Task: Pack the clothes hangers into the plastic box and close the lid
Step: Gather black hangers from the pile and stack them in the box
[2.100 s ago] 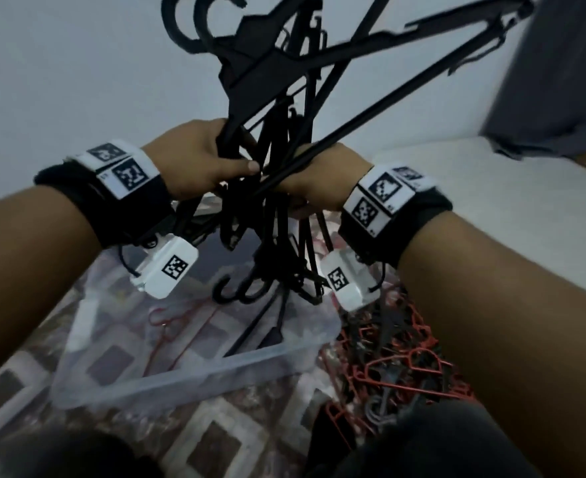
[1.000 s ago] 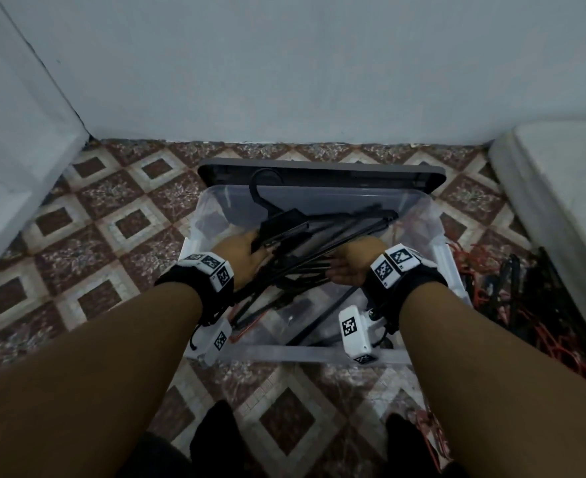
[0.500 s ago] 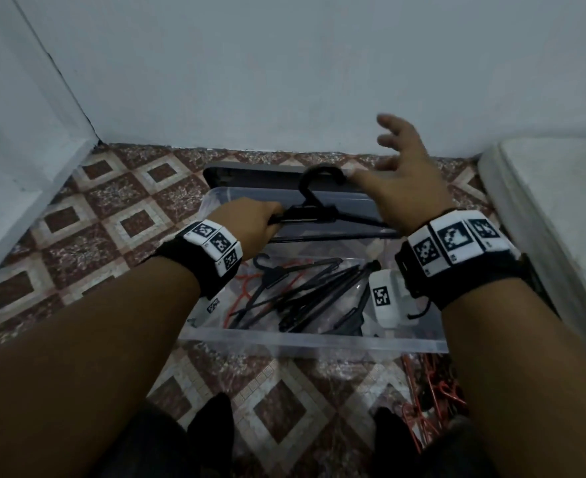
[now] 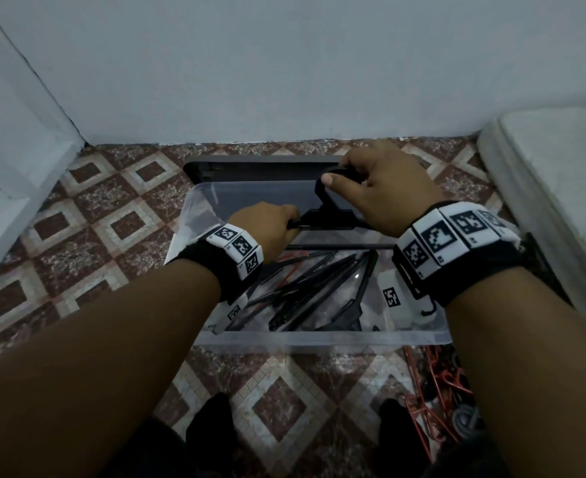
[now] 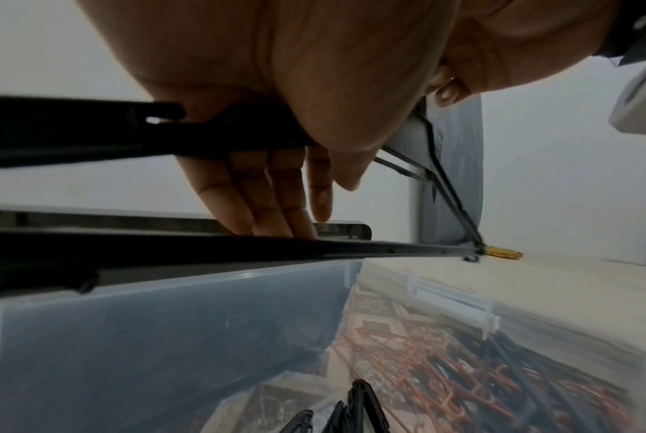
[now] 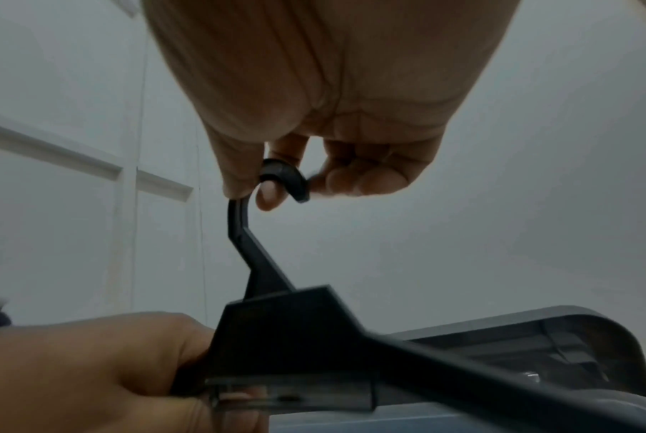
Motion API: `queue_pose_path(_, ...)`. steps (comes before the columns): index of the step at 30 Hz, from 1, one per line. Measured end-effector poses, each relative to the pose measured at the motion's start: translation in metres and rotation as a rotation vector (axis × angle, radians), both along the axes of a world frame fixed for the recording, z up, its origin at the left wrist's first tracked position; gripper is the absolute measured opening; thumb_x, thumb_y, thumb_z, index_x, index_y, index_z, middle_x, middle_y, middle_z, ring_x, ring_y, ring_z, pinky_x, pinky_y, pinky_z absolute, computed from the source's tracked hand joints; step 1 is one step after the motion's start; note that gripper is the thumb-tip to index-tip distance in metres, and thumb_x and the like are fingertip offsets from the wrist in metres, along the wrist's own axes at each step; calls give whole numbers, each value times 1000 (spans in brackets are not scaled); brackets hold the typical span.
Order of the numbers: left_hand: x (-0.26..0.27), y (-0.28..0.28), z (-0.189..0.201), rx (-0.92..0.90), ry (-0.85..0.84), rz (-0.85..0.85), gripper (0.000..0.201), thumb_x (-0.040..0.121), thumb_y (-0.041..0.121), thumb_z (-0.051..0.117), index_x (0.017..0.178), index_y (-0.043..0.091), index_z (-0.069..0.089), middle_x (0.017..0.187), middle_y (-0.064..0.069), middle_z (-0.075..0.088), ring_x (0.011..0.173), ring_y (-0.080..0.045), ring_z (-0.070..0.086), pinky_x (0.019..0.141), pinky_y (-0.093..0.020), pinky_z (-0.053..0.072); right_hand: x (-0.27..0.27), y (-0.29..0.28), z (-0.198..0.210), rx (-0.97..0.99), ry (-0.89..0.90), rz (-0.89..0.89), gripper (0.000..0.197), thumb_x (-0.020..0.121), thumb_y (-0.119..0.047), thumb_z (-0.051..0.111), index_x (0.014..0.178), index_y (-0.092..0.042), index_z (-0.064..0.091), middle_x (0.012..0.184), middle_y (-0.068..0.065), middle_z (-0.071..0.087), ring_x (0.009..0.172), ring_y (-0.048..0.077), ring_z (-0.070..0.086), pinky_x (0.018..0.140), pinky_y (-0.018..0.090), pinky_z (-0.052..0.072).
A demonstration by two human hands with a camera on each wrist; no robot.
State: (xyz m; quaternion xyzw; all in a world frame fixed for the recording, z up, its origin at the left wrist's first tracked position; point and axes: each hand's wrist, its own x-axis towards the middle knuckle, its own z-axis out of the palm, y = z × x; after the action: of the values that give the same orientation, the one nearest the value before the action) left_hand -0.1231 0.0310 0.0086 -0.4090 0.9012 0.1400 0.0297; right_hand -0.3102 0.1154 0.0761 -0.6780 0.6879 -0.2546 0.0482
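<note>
Here, both hands (image 4: 384,188) gripping black hanger (image 4: 322,220), above plastic box (image 4: 319,338)

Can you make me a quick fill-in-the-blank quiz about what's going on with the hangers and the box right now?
1. The right hand pinches the black hanger by its ____.
2. The left hand grips the hanger's ____ end.
3. The plastic box already holds mostly ____ hangers.
4. The dark lid lies ____ the box, by the wall.

Answers: hook; left; black; behind
</note>
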Motion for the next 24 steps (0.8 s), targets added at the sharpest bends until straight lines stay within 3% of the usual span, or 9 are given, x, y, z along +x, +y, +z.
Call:
queue_pose_path(2, -4, -1, -4, -13, 24, 29, 28, 96, 43, 52, 117, 25, 54, 102, -3, 65, 91, -27, 61, 80, -43, 53, -7, -4, -3, 19, 44, -4, 31, 94, -52, 51, 85, -23, 58, 87, 0, 46, 81, 19, 45, 69, 30, 31)
queue_pose_path(6, 3, -9, -14, -280, -26, 61, 74, 77, 55, 65, 141, 29, 38, 137, -6, 45, 129, -30, 39, 107, -46, 35, -24, -3, -3, -54, 31, -76, 28, 95, -44, 53, 80, -22, 62, 64, -14, 45, 61, 12, 46, 51, 24, 28)
queue_pose_path(8, 10, -10, -16, -382, 44, 143, 75, 72, 51, 65, 138, 26, 41, 136, -9, 43, 126, -33, 39, 105, -46, 35, -33, -1, -2, -107, -2, -133, 24, 95, -42, 54, 85, -25, 68, 61, -15, 48, 61, 9, 48, 50, 19, 28)
queue_pose_path(10, 14, -10, -21, -523, 207, 185, 49, 75, 44, 62, 115, 18, 52, 113, -10, 51, 105, -33, 49, 89, -44, 43, -40, 1, -2, -124, -7, -162, 24, 95, -42, 55, 89, -25, 71, 66, -12, 52, 68, 11, 51, 53, 21, 30)
queue_pose_path(12, 15, -5, -27, -385, 237, 102, 29, 82, 46, 56, 91, 20, 47, 90, -5, 53, 85, -30, 53, 71, -36, 42, -45, 3, -3, -119, 13, -167, 24, 94, -40, 56, 93, -23, 73, 69, -9, 53, 68, 12, 50, 53, 20, 29)
queue_pose_path(14, 12, 5, -43, -36, -56, -41, 36, 88, 63, 47, 82, 28, 42, 75, 1, 50, 68, -20, 51, 61, -28, 37, -46, 4, -3, -105, 38, -166, 25, 94, -39, 57, 89, -19, 72, 68, -4, 54, 66, 18, 52, 53, 24, 28)
queue_pose_path(17, 7, 24, -69, 288, -539, -188, 63, 89, 74, 34, 67, 19, 55, 63, -2, 50, 66, -23, 56, 70, -32, 49, -45, 5, -1, -90, 78, -156, 27, 95, -38, 56, 86, -16, 70, 69, 1, 56, 65, 21, 50, 56, 27, 27)
queue_pose_path(21, 10, 31, -96, 238, -572, -191, 37, 93, 43, 56, 108, 13, 70, 107, -7, 68, 104, -25, 63, 81, -26, 43, -43, 7, 1, -93, 47, -179, 29, 96, -41, 53, 92, -19, 73, 67, -1, 59, 61, 16, 49, 50, 18, 27)
queue_pose_path(24, 15, 32, -104, 242, -540, -135, 35, 93, 36, 57, 117, 13, 67, 117, -5, 66, 109, -22, 62, 80, -22, 41, -41, 10, 1, -75, 26, -182, 29, 97, -40, 52, 109, -23, 73, 86, 3, 72, 75, 21, 62, 60, 21, 35)
